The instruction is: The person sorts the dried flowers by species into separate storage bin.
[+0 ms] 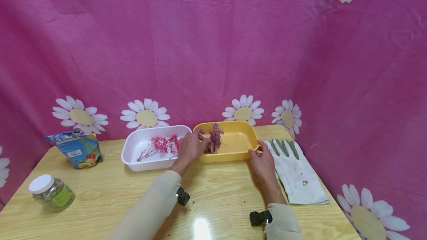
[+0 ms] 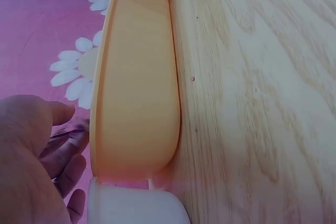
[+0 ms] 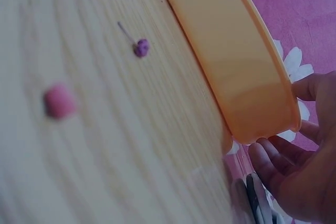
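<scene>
My left hand (image 1: 192, 145) is over the near left corner of a yellow plastic tray (image 1: 237, 155), its fingertips beside a bunch of dried purple flowers (image 1: 215, 138). In the left wrist view a gap shows between that hand's thumb and fingers (image 2: 65, 156), with purple stems close by; whether they touch is hard to make out. At the tray's other end, my right hand (image 1: 263, 162) grips the rim, thumb on top and fingers against the outer wall (image 3: 262, 103). Immediately left stands a white tray (image 1: 146, 165) with dried pink flowers (image 1: 160, 144) inside.
White gloves (image 1: 297, 180) with green fingertips lie at the right. On the left are a blue pouch (image 1: 78, 149) and a white-lidded jar (image 1: 53, 193). Small flower bits (image 3: 140, 48) dot the wooden table (image 1: 213, 195). A pink cloth (image 1: 200, 47) hangs behind.
</scene>
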Motion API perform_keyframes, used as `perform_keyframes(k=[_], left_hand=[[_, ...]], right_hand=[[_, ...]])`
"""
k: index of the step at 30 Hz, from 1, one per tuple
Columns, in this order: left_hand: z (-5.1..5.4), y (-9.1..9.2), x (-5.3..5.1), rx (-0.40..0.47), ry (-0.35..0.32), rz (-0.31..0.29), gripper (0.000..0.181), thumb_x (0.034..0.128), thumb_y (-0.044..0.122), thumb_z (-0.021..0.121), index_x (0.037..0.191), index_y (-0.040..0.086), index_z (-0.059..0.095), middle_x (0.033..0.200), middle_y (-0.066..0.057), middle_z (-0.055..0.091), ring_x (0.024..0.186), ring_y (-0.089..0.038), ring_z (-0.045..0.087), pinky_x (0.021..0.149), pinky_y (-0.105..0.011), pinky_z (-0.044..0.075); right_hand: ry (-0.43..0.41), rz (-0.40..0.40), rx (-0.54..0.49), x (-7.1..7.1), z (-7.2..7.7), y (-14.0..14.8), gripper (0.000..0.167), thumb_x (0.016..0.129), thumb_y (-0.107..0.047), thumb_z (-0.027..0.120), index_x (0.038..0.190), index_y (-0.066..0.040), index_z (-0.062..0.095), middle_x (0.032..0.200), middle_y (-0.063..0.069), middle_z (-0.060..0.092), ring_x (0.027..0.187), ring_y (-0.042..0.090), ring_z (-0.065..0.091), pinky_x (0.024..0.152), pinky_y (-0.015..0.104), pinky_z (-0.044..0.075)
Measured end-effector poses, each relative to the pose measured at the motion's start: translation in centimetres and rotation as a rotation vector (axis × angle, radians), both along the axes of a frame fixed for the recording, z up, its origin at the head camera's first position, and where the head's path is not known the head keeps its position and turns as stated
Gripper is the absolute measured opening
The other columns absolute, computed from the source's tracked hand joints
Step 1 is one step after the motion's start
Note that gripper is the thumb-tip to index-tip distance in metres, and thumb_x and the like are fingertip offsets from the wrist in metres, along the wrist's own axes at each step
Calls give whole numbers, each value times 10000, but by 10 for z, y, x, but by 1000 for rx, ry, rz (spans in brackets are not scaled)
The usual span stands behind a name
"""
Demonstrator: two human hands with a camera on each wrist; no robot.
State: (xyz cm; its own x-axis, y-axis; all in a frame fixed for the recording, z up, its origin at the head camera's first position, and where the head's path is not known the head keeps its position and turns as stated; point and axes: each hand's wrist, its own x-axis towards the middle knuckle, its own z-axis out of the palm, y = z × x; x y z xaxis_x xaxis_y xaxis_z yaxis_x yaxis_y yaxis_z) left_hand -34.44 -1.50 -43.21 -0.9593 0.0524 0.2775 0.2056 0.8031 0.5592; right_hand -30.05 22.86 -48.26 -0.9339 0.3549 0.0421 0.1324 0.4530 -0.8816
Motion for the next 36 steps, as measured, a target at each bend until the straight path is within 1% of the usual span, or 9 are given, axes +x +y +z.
perform_keyframes(k=[5,9,14,18,20,24,27,32,36], left_hand=[[-2,-4,1,1,-5,-11,327,869,362,653,1126,161,641,958,66,741,948,-201,614,900,-412,431],[-3,-8,2,36,26,-34,322,849,317,657,1121,144,649,956,45,750,922,-212,625,880,-396,449],[-4,-12,10,59,82,-72,307,856,304,660,1107,128,657,943,22,746,855,-203,615,863,-416,445],[-4,-15,20,83,125,-90,293,863,307,661,1098,132,657,941,11,729,839,-204,607,869,-422,435],[-4,-16,26,94,139,-109,296,862,290,671,1109,128,655,949,-6,723,838,-214,606,889,-426,437],[-8,-18,37,98,149,-153,334,854,279,695,1137,109,645,991,-56,714,844,-225,608,904,-441,448],[-11,-20,44,102,141,-171,403,835,306,720,1168,95,631,1045,-89,697,912,-234,617,898,-443,457],[-17,-24,57,93,135,-182,490,821,351,731,1227,102,616,1134,-66,671,1057,-248,615,929,-447,463],[-22,-28,67,75,155,-183,500,817,362,725,1240,119,616,1152,-64,661,1063,-247,612,924,-442,465]], right_hand=[[-5,4,-5,0,2,0,560,939,-277,569,1439,-112,378,1306,174,535,1108,304,578,945,416,464],[-8,5,-7,-1,3,0,563,947,-274,559,1450,-111,365,1325,179,526,1120,306,575,950,423,459],[-16,7,-5,-1,4,-1,567,951,-275,557,1456,-113,356,1339,179,516,1134,309,571,961,428,459],[-16,10,-7,0,5,-2,571,950,-273,556,1458,-112,351,1344,181,513,1148,315,569,975,434,457],[-21,7,-8,0,5,-3,573,949,-278,557,1459,-118,352,1347,177,512,1155,314,567,986,438,454],[-24,0,-5,1,5,-2,570,949,-279,560,1457,-118,356,1347,179,509,1163,317,560,1006,452,440],[-19,3,3,2,5,-1,570,949,-278,557,1455,-106,356,1346,186,508,1163,322,558,1009,460,434],[-26,6,3,3,5,-2,571,952,-282,549,1458,-106,350,1350,183,503,1160,317,551,1006,459,433],[-25,6,7,4,4,-2,571,952,-282,552,1458,-108,351,1353,182,503,1161,317,552,1007,458,433]])
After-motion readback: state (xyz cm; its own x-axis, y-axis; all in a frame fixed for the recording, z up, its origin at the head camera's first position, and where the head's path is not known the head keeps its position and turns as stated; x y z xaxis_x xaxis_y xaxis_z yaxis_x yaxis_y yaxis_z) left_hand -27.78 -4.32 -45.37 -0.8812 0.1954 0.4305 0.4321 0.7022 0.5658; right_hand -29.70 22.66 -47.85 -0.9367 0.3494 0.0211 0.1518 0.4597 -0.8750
